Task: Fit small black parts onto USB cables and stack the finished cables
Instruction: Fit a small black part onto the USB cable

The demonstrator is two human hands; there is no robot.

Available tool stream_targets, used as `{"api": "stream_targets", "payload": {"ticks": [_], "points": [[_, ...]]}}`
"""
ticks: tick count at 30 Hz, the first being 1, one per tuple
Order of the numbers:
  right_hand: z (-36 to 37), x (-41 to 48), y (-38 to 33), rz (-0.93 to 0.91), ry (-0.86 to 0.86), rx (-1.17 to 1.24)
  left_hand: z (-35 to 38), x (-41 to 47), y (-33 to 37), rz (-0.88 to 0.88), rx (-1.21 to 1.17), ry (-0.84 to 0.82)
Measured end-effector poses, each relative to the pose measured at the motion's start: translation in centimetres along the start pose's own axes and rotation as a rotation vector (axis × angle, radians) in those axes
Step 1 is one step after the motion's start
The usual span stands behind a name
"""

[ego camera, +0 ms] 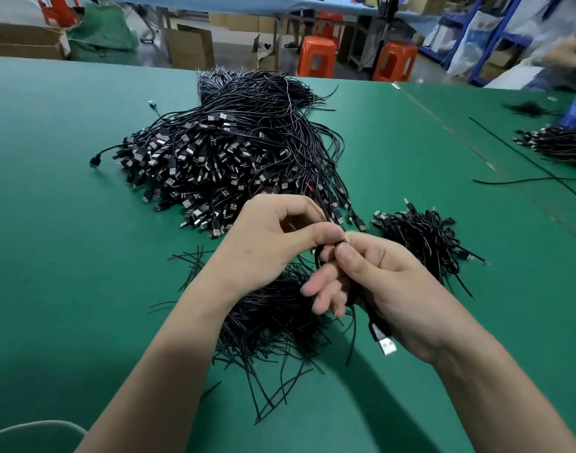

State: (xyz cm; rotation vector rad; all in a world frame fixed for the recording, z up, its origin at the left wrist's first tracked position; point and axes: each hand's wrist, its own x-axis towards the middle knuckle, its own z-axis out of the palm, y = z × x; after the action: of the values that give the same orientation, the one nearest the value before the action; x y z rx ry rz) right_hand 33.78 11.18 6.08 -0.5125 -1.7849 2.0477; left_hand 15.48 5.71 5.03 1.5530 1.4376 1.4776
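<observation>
your left hand (270, 246) and right hand (391, 289) both pinch one usb cable (378, 328) on your side of the big heap (234, 158); it looks light and floppy, so grip close to the tip.

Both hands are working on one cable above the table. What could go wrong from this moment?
1. The left hand and right hand pinch the cable right above the loose black strands; a dropped small part could vanish there.
2. The dangling USB plug might snag those strands.
</observation>
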Motion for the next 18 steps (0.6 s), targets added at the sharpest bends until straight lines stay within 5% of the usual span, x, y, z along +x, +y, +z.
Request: {"api": "stream_targets", "payload": {"ticks": [10, 15, 18], "points": [[1.0, 0.0, 1.5, -0.145, 0.499, -0.112, 1.1, 0.1, 0.3, -0.024, -0.049, 0.106], [1.9, -0.2, 2.7, -0.121, 0.487, -0.454, 1.8, 0.1, 0.2, -0.031, -0.035, 0.127], [2.6, -0.4, 2.7, -0.103, 0.438, -0.268, 2.4, 0.0, 0.2, -0.061, -0.03, 0.15]]}}
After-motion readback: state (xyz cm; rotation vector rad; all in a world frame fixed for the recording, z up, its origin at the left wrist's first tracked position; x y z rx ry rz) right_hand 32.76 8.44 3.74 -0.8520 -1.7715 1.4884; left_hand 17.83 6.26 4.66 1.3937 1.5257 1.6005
